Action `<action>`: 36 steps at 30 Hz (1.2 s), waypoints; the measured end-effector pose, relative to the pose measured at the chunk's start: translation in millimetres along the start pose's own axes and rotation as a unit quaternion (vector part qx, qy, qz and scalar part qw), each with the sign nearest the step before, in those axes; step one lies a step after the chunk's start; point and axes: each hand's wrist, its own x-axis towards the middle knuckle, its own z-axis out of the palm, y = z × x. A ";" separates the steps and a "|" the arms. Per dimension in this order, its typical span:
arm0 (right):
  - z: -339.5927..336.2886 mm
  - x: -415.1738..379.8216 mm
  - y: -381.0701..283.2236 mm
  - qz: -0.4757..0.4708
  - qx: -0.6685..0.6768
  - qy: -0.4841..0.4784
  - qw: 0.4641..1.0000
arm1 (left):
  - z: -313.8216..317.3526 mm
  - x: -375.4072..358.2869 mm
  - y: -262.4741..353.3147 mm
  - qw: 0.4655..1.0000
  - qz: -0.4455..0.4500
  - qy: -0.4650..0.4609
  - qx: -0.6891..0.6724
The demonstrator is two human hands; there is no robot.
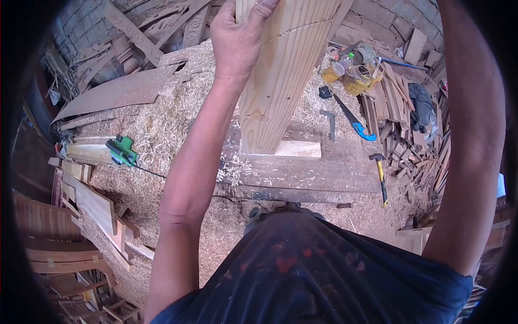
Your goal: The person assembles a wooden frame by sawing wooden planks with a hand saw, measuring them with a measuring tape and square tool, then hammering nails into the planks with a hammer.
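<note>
The left hand [243, 38] grips a plank [280, 92] by its edge, above the worktop [345, 171]. The right hand is out of view, its hold unseen.

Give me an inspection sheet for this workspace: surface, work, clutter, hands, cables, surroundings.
Surface: dark brown wooden platform, strewn with pale curly wood shavings.
Job's things: pale wooden board, steeply raised, lower end by a short pale wooden piece; contact unclear.
Clutter: black-bladed, blue-handled handsaw; black-and-yellow-handled hammer; green power tool.
Hands: left hand grips the board's left edge; right hand out of view.
Cables: black cord from the green power tool, disappearing behind left forearm.
Surroundings: grey block wall; piled brown wood offcuts.
</note>
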 end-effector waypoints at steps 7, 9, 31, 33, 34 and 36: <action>4.3 5.2 0.9 -0.007 -0.025 -0.001 1.000 | -22.2 16.9 -10.2 1.000 0.017 0.010 0.002; 6.0 7.7 1.6 -0.008 -0.031 -0.002 0.999 | -29.8 21.2 -11.4 1.000 0.017 0.012 0.002; 30.4 34.1 -7.3 -0.032 -0.095 -0.013 0.995 | -42.8 20.5 -13.5 0.999 0.048 0.021 -0.009; 33.3 34.9 -9.8 -0.036 -0.096 -0.014 0.995 | -40.7 16.9 -16.7 0.998 0.062 0.013 -0.022; 34.1 36.7 -10.6 -0.037 -0.096 -0.012 0.995 | -38.4 15.1 -17.5 0.997 0.072 0.013 -0.024; 37.3 39.1 -13.5 -0.044 -0.096 -0.011 0.994 | -35.1 13.2 -19.9 0.997 0.075 0.010 -0.034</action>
